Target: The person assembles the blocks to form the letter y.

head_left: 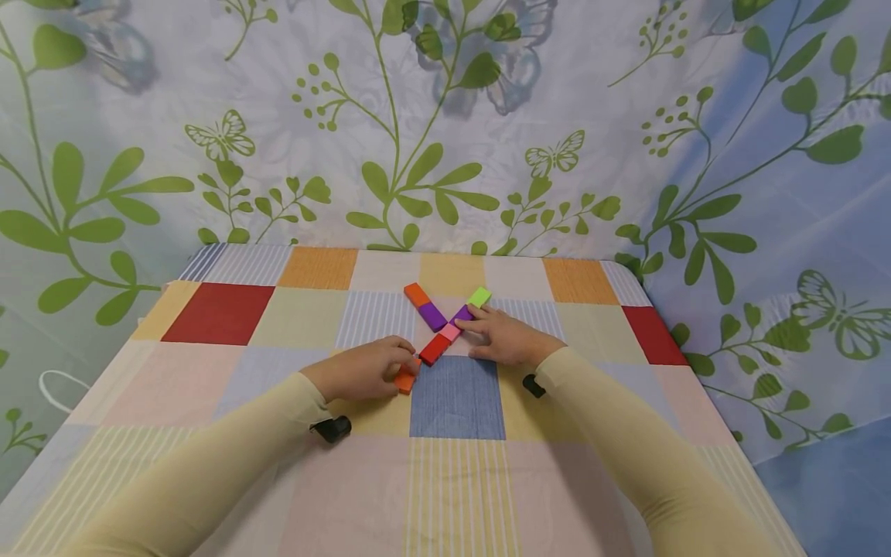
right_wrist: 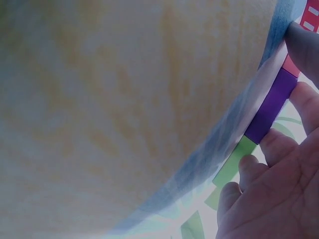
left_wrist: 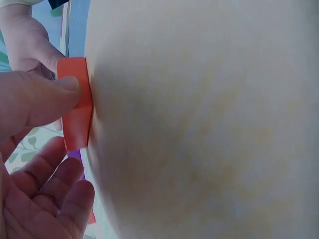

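An orange block (head_left: 406, 379) is pinched by the left hand (head_left: 363, 370); in the left wrist view the thumb presses its face while the other fingers curl loosely below. Its far end lies close to a red block (head_left: 435, 350). From there a diagonal row runs on through a pink block (head_left: 451, 332), a purple block (head_left: 462, 313) and a green block (head_left: 480, 296). The right hand (head_left: 511, 338) rests along this row, fingertips touching around the purple block (right_wrist: 271, 105), fingers fairly straight. Its thumb (right_wrist: 304, 47) is near the pink and red blocks.
Another orange block (head_left: 417, 295) and purple block (head_left: 433, 317) lie end to end, slanting toward the row from the upper left. All lies on a patchwork cloth (head_left: 455, 402) over the table. A leaf-patterned curtain (head_left: 445, 131) hangs behind it.
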Demonstrator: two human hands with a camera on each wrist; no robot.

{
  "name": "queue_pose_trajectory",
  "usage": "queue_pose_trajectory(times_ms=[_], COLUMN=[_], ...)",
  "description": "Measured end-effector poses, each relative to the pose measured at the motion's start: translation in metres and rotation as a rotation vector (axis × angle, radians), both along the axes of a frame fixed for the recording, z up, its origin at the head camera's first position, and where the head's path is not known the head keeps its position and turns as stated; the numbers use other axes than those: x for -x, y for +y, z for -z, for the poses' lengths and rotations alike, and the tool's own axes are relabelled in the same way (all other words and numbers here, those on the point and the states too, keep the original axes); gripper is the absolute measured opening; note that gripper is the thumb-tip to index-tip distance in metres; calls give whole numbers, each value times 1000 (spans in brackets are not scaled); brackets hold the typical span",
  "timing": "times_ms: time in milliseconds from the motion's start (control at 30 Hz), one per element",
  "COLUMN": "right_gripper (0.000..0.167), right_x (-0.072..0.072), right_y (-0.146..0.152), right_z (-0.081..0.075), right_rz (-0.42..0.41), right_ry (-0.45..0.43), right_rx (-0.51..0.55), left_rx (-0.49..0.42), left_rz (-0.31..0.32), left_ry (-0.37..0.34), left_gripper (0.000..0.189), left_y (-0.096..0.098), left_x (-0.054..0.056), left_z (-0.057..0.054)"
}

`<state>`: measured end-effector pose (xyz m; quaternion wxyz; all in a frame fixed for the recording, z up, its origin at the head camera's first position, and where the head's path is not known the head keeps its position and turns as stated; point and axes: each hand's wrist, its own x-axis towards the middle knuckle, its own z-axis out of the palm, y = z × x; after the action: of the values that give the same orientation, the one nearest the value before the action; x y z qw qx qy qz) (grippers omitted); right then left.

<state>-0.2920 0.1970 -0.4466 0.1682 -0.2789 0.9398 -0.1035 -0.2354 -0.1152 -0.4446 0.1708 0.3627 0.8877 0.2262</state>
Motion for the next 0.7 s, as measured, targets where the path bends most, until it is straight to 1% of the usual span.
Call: queue_pose_trajectory(times_ms=[100,367,533,700], right_gripper=[72,72,71,72], right_x=[0,0,0,1], right_y=[0,0,0,1], right_z=[0,-1,0,1], right_rz=[-4,-8,-11,-10], right_ry=[2,-5,1,4], right_rx=[-5,3,0,-3], left_rx=[7,10,17,26], left_rz=[-19,0,6,11], left_ry=[-15,-44,-40,-13], left_gripper=[35,40,40,39], left_y=[-3,-4,-3,-4], left_x=[0,0,0,1], left_z=[-1,-4,-3,-3])
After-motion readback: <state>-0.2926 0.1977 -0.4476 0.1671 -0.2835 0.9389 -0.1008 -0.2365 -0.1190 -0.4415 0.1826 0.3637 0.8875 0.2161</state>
